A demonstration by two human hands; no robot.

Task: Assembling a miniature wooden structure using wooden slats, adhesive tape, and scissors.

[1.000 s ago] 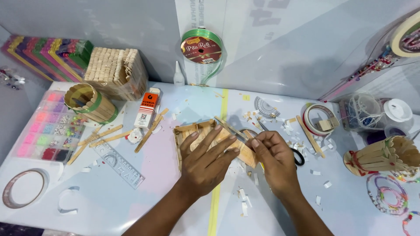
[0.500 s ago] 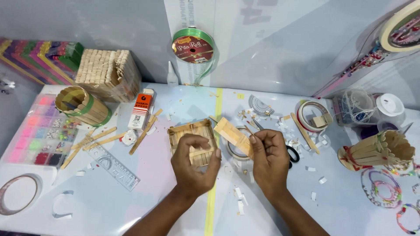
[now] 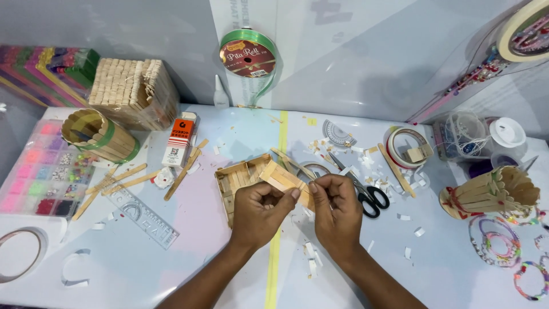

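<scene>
The craft-stick tray [image 3: 243,177] is bare pale wood, matt and faintly grained, as is the stick panel [image 3: 284,180] pinched above it by the left hand [image 3: 260,212] and right hand [image 3: 337,210]. The loose craft sticks [image 3: 123,180] and the two stick-built cups [image 3: 100,136] [image 3: 492,193] share that dry wooden look. The scissors [image 3: 360,186] have dull grey metal blades and glossy black plastic handles. The ruler [image 3: 143,214] is clear, shiny plastic. The green ribbon spool [image 3: 249,57] gleams like satin. The tabletop [image 3: 171,263] is smooth, glossy and pastel-printed, strewn with matt white paper scraps [image 3: 311,260]
</scene>
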